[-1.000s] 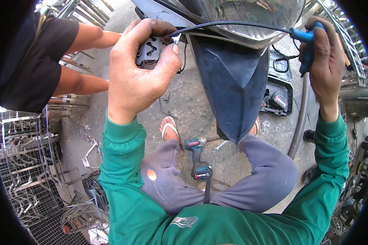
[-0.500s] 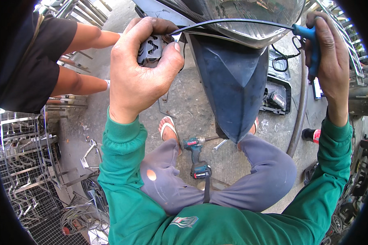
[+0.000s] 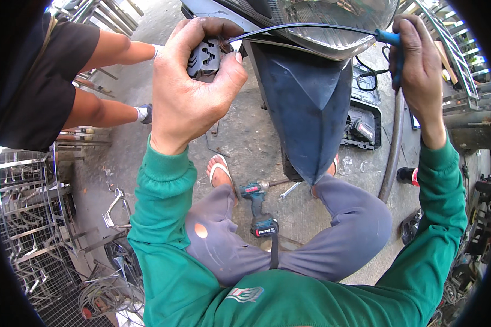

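My left hand (image 3: 193, 92) is raised at the upper left, thumb and fingers pinched on one end of a thin black cable (image 3: 305, 25). The cable arcs across in front of the motorbike's headlight (image 3: 343, 41). A grey slotted housing (image 3: 204, 59) shows inside the curl of the left hand; whether the hand touches it, I cannot tell. My right hand (image 3: 423, 68) is closed around a blue-handled tool (image 3: 386, 37) at the cable's other end. The fingers hide most of that tool. Below the cable hangs the dark blue front fender (image 3: 313, 98) of the motorbike.
A cordless drill (image 3: 259, 204) and a wrench (image 3: 289, 190) lie between my feet. An open tool case (image 3: 365, 133) sits right of the fender, near a thick hose (image 3: 394, 147). Another person's legs (image 3: 106, 111) stand at left, beside metal racks (image 3: 30, 201).
My right hand has come left and slightly upward with the blue-handled tool. My left hand has barely moved, still pinching the cable. More of the other person's foot shows.
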The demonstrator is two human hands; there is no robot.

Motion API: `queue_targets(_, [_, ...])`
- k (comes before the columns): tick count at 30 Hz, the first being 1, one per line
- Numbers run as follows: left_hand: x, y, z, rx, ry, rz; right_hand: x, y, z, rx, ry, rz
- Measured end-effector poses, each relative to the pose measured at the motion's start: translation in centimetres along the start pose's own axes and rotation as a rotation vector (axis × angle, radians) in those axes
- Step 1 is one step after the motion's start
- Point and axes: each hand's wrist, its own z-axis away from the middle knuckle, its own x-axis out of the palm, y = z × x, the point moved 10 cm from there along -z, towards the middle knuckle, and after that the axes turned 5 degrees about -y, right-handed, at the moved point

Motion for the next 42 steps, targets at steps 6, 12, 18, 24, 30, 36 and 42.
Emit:
queue_targets(6, [-0.1, -0.3, 0.3, -0.007, 0.027, 0.028, -0.3, 1.0, 0.3, 0.081, -0.014, 0.017])
queue_targets(12, [0.1, 0.0, 0.5, 0.049, 0.000, -0.045, -1.2, 0.2, 0.4, -0.064, -0.104, 0.299])
queue_targets(18, [0.2, 0.5, 0.5, 0.160, 0.012, -0.065, 0.7, -2.6, -0.9, -0.097, -0.380, 0.698])
queue_targets(24, [0.5, -0.7, 0.7, -0.001, 0.008, 0.038, 1.2, -4.7, -0.6, 0.554, -0.445, 0.707])
queue_targets(30, [0.8, 0.6, 0.5, 0.063, 0.080, 0.020, -0.4, -3.3, 0.2, 0.855, -0.326, 0.450])
queue_targets(36, [0.4, 1.8, 0.8, 0.185, 0.135, -0.064, -0.7, -3.3, -0.6, 0.815, -0.432, 0.462])
queue_targets(42, [0.3, 2.1, 1.3, 0.186, 0.157, -0.106, -0.9, -2.8, 0.1, 0.856, -0.492, 0.415])
